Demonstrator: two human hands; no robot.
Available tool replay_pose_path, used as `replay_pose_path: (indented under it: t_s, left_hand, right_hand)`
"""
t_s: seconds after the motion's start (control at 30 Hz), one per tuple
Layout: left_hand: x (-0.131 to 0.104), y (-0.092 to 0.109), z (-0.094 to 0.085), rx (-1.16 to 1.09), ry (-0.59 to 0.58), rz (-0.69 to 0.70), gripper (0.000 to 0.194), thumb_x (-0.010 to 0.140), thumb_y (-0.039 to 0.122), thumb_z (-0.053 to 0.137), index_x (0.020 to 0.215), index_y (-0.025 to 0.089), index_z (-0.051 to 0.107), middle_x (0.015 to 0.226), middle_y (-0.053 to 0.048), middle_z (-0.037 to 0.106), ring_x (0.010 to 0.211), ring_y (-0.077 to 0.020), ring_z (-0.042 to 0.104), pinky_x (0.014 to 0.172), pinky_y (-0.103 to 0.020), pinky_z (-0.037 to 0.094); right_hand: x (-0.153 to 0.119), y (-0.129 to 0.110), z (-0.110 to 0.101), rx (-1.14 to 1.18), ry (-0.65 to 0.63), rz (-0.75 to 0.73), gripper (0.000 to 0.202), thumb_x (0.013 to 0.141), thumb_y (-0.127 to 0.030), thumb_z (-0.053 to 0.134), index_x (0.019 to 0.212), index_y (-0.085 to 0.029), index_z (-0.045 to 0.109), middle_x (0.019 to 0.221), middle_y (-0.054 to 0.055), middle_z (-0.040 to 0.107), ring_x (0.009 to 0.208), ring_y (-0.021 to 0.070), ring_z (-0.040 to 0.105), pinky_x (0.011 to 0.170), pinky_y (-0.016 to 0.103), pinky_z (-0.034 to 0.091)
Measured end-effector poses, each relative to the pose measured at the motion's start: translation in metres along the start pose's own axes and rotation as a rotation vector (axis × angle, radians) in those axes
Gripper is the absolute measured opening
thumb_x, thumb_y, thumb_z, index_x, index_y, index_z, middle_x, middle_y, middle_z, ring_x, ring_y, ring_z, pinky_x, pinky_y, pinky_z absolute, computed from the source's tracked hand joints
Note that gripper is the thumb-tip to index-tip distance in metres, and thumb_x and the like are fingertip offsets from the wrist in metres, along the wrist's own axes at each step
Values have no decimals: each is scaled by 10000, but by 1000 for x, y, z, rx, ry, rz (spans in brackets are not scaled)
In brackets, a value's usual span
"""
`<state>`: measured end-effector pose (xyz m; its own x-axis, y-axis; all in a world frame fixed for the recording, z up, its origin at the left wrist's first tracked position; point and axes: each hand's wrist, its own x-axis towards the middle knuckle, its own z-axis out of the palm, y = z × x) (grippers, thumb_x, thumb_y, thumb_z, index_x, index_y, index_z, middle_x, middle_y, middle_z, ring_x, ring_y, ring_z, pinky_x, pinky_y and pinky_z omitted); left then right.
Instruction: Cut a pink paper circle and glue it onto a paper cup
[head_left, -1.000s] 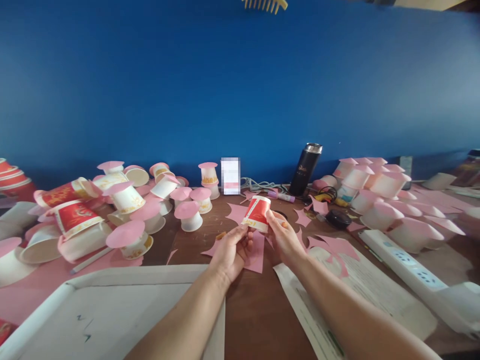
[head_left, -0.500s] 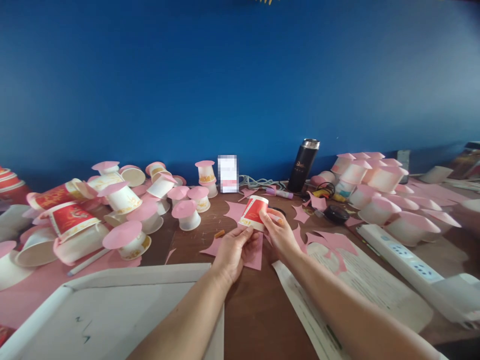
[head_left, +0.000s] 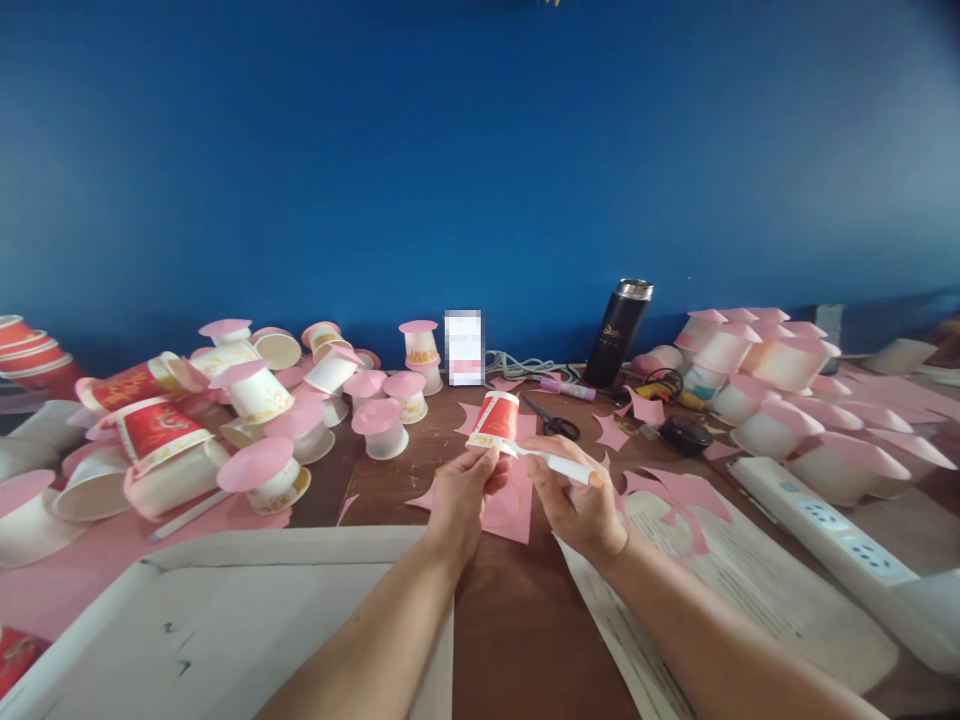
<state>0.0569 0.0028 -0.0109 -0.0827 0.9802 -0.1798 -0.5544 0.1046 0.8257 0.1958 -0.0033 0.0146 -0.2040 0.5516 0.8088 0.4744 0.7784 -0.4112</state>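
Note:
My left hand [head_left: 466,500] is closed on the lower edge of a red and white paper cup [head_left: 495,420], held upside down with its gold-patterned rim lowest. In my right hand [head_left: 581,510] is a white marker pen [head_left: 562,466] with an orange end. Its other end points left, close to the cup's rim; I cannot tell whether they touch. Beneath my hands lies a sheet of pink paper [head_left: 514,515] with a faint ring on it. Black scissors [head_left: 559,425] rest just behind the right hand.
Several paper cups with pink tops [head_left: 255,395] crowd the left, and more capped cups [head_left: 780,430] the right. A black flask [head_left: 619,330] stands by the wall. A white power strip [head_left: 817,520], printed paper [head_left: 757,580] and a white tray-like box [head_left: 300,620] lie nearer.
My right hand has come off the cup and lower, and the white pen in it now points at the rim. The cup has turned more upright in my left hand. The scissors now show.

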Motion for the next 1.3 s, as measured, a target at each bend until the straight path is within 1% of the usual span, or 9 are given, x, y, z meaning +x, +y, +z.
replay_pose_path:
  t_s: [0.13, 0.23, 0.47, 0.63, 0.77, 0.9, 1.1, 1.3]
  left_hand:
    - [0, 0, 0, 36, -51, 12, 292, 616, 354, 812, 778, 124, 733, 761, -57, 677, 683, -112, 603, 668, -230, 471]
    - [0, 0, 0, 59, -76, 32, 285, 629, 350, 799, 792, 125, 737, 776, -64, 686, 702, -123, 609, 668, -230, 471]
    - [-1, 2, 1, 56, -49, 22, 329, 597, 376, 818, 786, 117, 740, 739, -62, 685, 689, -128, 621, 648, -230, 478]
    - [1, 1, 0, 46, -35, 28, 331, 575, 390, 832, 743, 123, 737, 709, -52, 674, 673, -118, 613, 635, -225, 480]
    - [0, 1, 1, 45, -32, 29, 325, 581, 389, 830, 747, 125, 738, 710, -48, 671, 675, -117, 613, 640, -229, 481]
    - [0, 2, 1, 37, -25, 18, 329, 567, 387, 835, 744, 126, 739, 704, -45, 673, 669, -118, 616, 631, -228, 479]
    - [1, 1, 1, 28, 1, 28, 328, 561, 376, 840, 755, 130, 743, 736, -60, 691, 682, -123, 623, 621, -220, 481]
    - [1, 0, 0, 19, -9, 27, 300, 600, 366, 820, 771, 132, 745, 757, -63, 698, 687, -116, 622, 629, -215, 472]
  right_hand:
    - [1, 2, 2, -6, -43, -11, 217, 911, -203, 520, 1083, -233, 649, 954, 64, 714, 818, 184, 652, 738, 335, 545]
    - [0, 3, 4, -36, -50, -22, 232, 917, -207, 515, 1112, -228, 640, 955, 75, 712, 813, 192, 643, 723, 346, 539]
    - [-1, 4, 6, -146, -27, -14, 206, 913, -207, 526, 1086, -218, 637, 934, 67, 711, 827, 201, 631, 745, 363, 502]
    - [0, 3, 6, -186, -15, -6, 193, 923, -216, 501, 1049, -209, 648, 911, 64, 713, 802, 194, 629, 734, 361, 472]
    - [-1, 3, 6, -194, -7, -13, 183, 920, -213, 504, 1037, -208, 645, 895, 59, 712, 768, 187, 628, 714, 357, 455]
    - [-1, 3, 6, -180, -9, -18, 176, 921, -205, 510, 1040, -215, 640, 914, 56, 716, 796, 188, 636, 746, 360, 448]
    - [1, 2, 6, -262, 30, 25, 172, 927, -223, 492, 918, -198, 661, 855, 57, 715, 784, 199, 629, 799, 378, 423]
    - [1, 3, 7, -277, 44, 21, 174, 930, -222, 493, 954, -207, 664, 882, 52, 718, 812, 201, 631, 825, 378, 421]
